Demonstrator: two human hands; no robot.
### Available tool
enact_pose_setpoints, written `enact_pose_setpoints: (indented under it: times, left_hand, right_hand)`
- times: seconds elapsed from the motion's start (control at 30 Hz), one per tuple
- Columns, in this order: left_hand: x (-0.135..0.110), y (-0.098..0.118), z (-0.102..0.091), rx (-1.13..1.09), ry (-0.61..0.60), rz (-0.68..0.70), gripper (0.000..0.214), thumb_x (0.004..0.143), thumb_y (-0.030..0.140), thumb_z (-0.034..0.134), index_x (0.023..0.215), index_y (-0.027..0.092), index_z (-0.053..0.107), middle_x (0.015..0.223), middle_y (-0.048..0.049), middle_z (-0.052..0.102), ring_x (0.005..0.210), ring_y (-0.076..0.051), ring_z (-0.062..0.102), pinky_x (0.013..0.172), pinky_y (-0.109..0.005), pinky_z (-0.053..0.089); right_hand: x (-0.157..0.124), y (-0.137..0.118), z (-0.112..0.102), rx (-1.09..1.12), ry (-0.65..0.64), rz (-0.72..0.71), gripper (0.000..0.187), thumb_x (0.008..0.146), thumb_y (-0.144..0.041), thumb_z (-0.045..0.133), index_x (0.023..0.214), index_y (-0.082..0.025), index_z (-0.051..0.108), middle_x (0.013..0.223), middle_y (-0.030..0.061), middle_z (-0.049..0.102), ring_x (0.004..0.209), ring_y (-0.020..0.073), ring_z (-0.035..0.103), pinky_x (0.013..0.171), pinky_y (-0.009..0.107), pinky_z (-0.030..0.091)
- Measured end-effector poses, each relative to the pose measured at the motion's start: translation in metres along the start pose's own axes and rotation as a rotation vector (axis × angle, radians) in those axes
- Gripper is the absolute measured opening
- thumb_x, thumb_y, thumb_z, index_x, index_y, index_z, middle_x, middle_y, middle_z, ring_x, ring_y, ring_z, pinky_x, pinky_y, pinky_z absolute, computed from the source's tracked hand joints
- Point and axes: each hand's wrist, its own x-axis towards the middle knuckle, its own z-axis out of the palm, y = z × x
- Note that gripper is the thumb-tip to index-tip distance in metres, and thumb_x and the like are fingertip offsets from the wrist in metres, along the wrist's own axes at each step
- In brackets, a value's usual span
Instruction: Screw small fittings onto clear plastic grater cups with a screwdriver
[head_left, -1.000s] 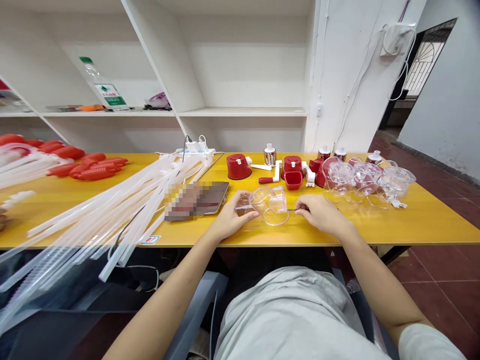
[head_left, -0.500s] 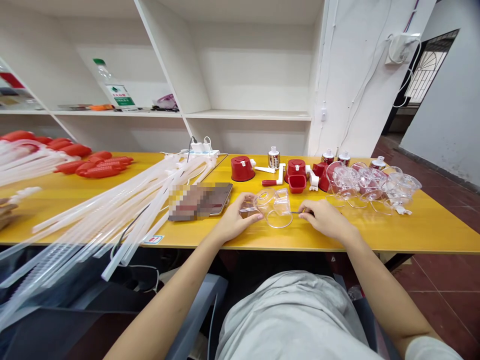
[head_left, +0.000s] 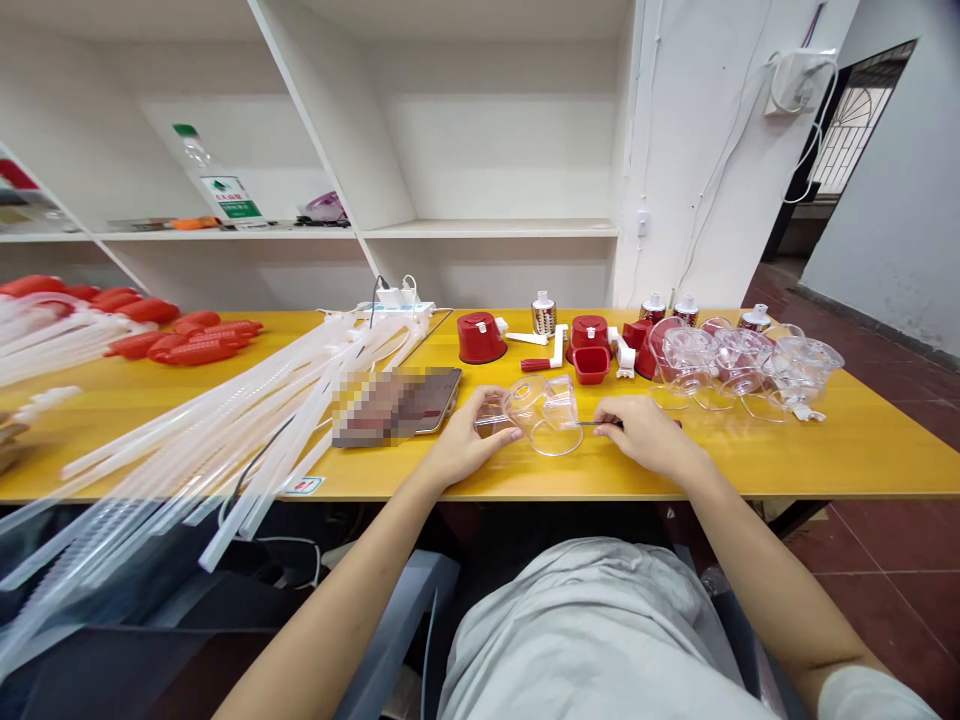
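Note:
My left hand (head_left: 471, 434) is curled around the left end of a clear plastic grater body (head_left: 559, 402) lying on its side just above the yellow table. From the right, my right hand (head_left: 643, 432) grips a screwdriver-like tool (head_left: 590, 424) with a thin dark shaft. Its tip meets the right side of the clear body, and a reddish end shows behind my fingers. The exact contact point is too small to make out. Beyond my hands stand red plastic bases (head_left: 481, 338), a red-handled white crank (head_left: 553, 355), a small red hopper (head_left: 592, 365) and a metal grater drum (head_left: 544, 314).
Several more clear plastic bodies (head_left: 742, 362) cluster on the table at right. A phone (head_left: 437, 400), partly blurred, lies left of my left hand. Long translucent strips (head_left: 247, 425) overhang the front edge. A power strip (head_left: 397, 300) and red pieces (head_left: 206, 345) lie farther back.
The view has shifted slightly, so things appear a little farther left. Both hands keep their hold on the clear grater body and the tool, with hardly any movement.

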Motion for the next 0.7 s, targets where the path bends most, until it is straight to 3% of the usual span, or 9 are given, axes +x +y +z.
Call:
enact_pose_setpoints:
  times: [0.17, 0.3, 0.7]
  left_hand:
    - [-0.001, 0.001, 0.000, -0.002, -0.004, 0.006, 0.069, 0.091, 0.074, 0.100, 0.135, 0.029, 0.070, 0.147, -0.0144, 0.084, 0.145, -0.046, 0.084, 0.140, -0.071, 0.063]
    - [-0.001, 0.002, 0.000, 0.000, -0.007, 0.003, 0.071, 0.091, 0.075, 0.099, 0.136, 0.029, 0.070, 0.150, -0.0160, 0.083, 0.148, -0.047, 0.083, 0.142, -0.072, 0.061]
    - [0.000, -0.003, -0.002, 0.044, 0.016, 0.004, 0.074, 0.088, 0.078, 0.101, 0.137, 0.030, 0.072, 0.149, -0.0143, 0.085, 0.148, -0.049, 0.082, 0.141, -0.071, 0.063]
  right_hand:
    - [0.003, 0.009, 0.004, 0.064, -0.037, -0.050, 0.023, 0.121, -0.004, 0.078, 0.120, -0.020, 0.095, 0.126, 0.0119, 0.099, 0.115, 0.0302, 0.091, 0.102, 0.038, 0.060]
    - [0.004, 0.013, 0.009, 0.064, -0.059, -0.090, 0.028, 0.126, -0.011, 0.070, 0.117, -0.018, 0.096, 0.129, 0.0155, 0.098, 0.115, 0.0321, 0.089, 0.103, 0.040, 0.060]
    - [0.006, 0.010, 0.005, 0.000, -0.042, -0.156, 0.038, 0.125, -0.016, 0.071, 0.092, -0.020, 0.090, 0.105, 0.0115, 0.095, 0.093, 0.0264, 0.078, 0.087, 0.037, 0.046]
